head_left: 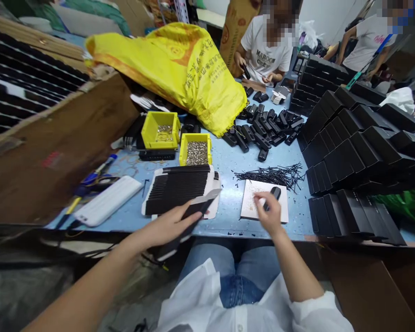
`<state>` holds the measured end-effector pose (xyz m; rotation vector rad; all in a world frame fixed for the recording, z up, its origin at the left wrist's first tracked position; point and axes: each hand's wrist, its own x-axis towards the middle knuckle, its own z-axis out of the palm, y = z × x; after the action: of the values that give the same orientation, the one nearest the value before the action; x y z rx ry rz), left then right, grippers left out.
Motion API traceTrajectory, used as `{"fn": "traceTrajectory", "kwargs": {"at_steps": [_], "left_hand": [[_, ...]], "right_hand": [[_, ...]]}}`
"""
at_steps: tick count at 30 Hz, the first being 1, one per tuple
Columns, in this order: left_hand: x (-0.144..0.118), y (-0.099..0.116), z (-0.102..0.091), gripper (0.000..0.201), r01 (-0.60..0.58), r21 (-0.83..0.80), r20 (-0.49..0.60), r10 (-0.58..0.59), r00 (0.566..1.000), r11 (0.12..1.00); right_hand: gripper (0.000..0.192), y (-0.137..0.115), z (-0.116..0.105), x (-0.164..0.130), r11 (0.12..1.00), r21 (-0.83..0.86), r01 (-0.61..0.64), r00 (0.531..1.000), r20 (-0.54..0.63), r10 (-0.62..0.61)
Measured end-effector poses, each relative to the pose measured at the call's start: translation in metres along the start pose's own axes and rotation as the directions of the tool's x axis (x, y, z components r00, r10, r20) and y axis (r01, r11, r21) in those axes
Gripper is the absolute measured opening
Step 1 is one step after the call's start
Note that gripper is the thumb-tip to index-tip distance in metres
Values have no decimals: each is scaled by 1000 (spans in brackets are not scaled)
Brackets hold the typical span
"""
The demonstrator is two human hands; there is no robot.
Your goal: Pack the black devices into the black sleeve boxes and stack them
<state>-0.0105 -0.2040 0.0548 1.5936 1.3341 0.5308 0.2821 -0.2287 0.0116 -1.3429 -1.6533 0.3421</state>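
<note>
My left hand (181, 221) grips a flat black folding box (193, 213) with a pale flap, held in front of the table edge. Behind it lies a row of stacked flat black boxes (180, 184) on a white sheet. My right hand (270, 214) is over a white pad (252, 191), fingertips pinched together; whatever is between them is too small to make out. A small black device (275, 192) shows partly behind the right hand. Tiny golden bits lie on the pad by the fingertips. Just behind the pad is a heap of thin black sticks (273, 175).
Two yellow bins (195, 138) hold small metal parts. Beyond the sticks is a pile of black devices (259, 127). Folded black boxes (352, 157) are stacked at right. A yellow sack (193, 69), a white power strip (109, 201) and a seated co-worker (266, 50) are around.
</note>
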Motion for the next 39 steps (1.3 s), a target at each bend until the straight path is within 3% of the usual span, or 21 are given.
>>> {"fn": "traceTrajectory", "kwargs": {"at_steps": [2,5,7,10,12,13,15,17,18,20,22,24,27,29,31,33,34,36,39], "left_hand": [[-6,16,21,27,6,-179,139,19,990,984],[-10,14,50,35,-7,-311,247,88,965,951],[-11,3,61,54,-15,-321,255,102,962,947],[-12,-6,62,88,-4,-157,137,26,990,988],[-11,-3,57,99,-37,-27,53,38,998,999],[-11,1,55,95,-87,17,45,86,995,996],[-10,10,52,67,-234,70,94,227,969,970],[-8,19,54,36,-351,74,170,335,927,933],[-7,22,57,31,-377,63,207,358,911,924],[-5,26,66,49,-340,43,209,324,923,939],[-2,28,77,84,-240,17,117,236,965,971],[1,28,87,104,-163,-47,28,164,986,986],[4,32,93,108,-124,-139,37,130,991,983],[6,34,94,109,-117,-167,80,132,988,979],[9,33,95,109,-102,-186,105,123,987,977],[12,27,96,105,-47,-234,78,67,995,971],[15,22,96,102,-3,-289,59,21,998,957],[22,13,96,90,114,-488,103,-73,992,865],[38,5,99,62,267,-807,236,-126,964,528]], "right_hand": [[27,-37,15,-4,985,52,165,978,123,-170],[26,-65,28,-6,972,-25,235,958,177,-227],[15,-65,24,-6,969,-35,243,939,261,-226],[12,-54,10,-7,974,32,223,890,402,-217],[18,-46,5,-8,986,125,108,918,369,-148],[20,-41,6,-8,979,201,11,946,315,-76],[23,-33,12,-9,881,416,-227,959,252,128],[34,-26,21,-10,690,569,-446,892,342,295],[42,-24,25,-11,611,590,-528,847,415,331],[50,-24,27,-10,570,585,-577,810,495,314],[48,-30,24,-8,636,600,-485,858,465,217],[42,-38,19,-7,688,610,-393,893,432,127],[31,-50,18,-10,692,580,-430,888,413,205],[30,-52,19,-15,741,554,-380,918,325,229],[33,-46,14,-17,836,497,-233,953,287,95],[40,-27,-2,-13,928,358,-106,922,385,-43],[45,-14,-14,-9,968,241,-68,888,456,-51],[56,14,-41,1,999,-45,-3,828,560,28],[54,45,-76,12,970,-239,49,771,627,115]]}}
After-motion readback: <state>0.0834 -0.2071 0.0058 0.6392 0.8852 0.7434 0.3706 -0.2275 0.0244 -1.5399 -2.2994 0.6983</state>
